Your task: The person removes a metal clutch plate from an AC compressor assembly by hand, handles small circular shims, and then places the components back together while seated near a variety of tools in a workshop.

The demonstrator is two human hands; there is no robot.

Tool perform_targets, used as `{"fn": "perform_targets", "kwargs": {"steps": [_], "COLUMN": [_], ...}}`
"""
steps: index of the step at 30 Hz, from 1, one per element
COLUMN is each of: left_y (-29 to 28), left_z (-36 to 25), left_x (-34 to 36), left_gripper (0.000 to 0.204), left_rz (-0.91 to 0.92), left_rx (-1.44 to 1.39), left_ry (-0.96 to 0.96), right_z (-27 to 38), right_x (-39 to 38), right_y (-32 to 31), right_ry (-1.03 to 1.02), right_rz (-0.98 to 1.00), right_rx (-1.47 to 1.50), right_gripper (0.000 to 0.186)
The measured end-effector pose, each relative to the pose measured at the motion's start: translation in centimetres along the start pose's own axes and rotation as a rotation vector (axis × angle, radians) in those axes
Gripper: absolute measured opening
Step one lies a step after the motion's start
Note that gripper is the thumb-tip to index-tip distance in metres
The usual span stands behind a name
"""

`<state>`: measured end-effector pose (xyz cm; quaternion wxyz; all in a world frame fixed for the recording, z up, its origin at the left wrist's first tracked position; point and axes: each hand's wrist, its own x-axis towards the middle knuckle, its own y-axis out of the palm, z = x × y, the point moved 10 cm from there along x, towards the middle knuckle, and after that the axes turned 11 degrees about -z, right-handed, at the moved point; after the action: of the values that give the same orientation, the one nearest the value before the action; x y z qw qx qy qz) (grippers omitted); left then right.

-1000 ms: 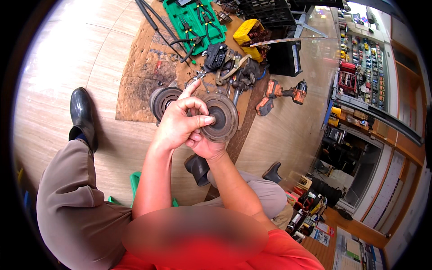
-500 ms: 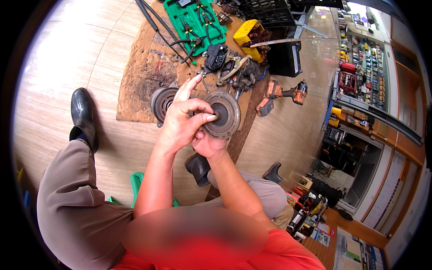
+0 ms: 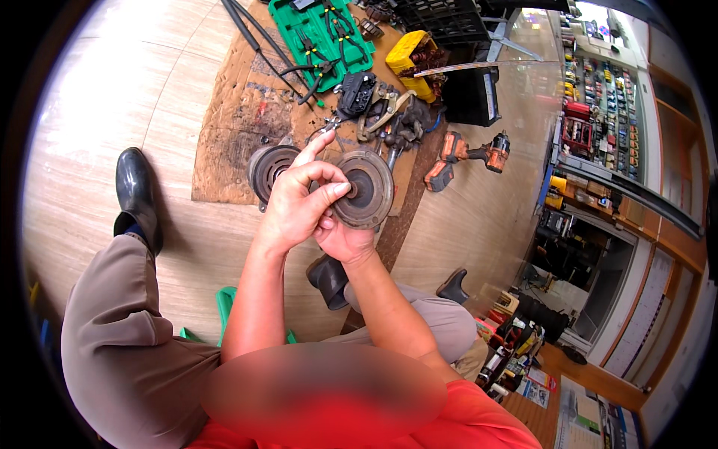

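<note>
The left of two head-worn fisheyes looks down from close above the forearms [image 3: 254, 303], left hand [image 3: 293, 200] and right hand [image 3: 348, 244] near mid-view, floor [image 3: 456, 232] around them, straight edges bending toward the rim.

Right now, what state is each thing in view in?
Round metal disc: held, broad face showing
Left grip: pinched at the disc's hub
Right grip: holding the disc's near side, partly hidden
Slotted pulley: on the cardboard, partly hidden
Cardboard: stained
Green plier case: open, pliers inside
Yellow bin: open, holding parts
Cordless driver: lying on the floor
</note>
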<state>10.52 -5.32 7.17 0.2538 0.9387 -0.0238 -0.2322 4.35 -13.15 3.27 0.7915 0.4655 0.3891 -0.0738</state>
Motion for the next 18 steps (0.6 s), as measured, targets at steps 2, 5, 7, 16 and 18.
{"fn": "perform_targets", "kwargs": {"steps": [2,5,7,16,18], "left_y": [-0.1,-0.3,-0.1,0.1,0.0], "left_z": [0.0,0.0,0.3,1.8,2.0], "left_x": [0.1,0.3,0.2,0.7,0.7], "left_gripper": [0.009,0.012,0.014,0.016,0.015], "left_rz": [-0.004,-0.023,-0.038,0.027,0.017], "left_rx": [0.004,0.030,0.022,-0.012,-0.022], "left_ry": [0.032,0.097,0.053,0.008,0.011], "right_z": [-0.1,-0.2,0.0,-0.7,-0.8], "right_x": [0.0,0.0,0.0,0.3,0.3], "right_y": [0.2,0.7,0.5,0.4,-0.1], "right_ry": [0.001,-0.013,-0.032,0.011,0.009], "right_rz": [0.007,-0.019,-0.046,0.024,-0.003], "right_rx": [-0.005,-0.013,-0.021,-0.010,-0.001], "right_gripper": [0.052,0.055,0.056,0.051,0.051]}}
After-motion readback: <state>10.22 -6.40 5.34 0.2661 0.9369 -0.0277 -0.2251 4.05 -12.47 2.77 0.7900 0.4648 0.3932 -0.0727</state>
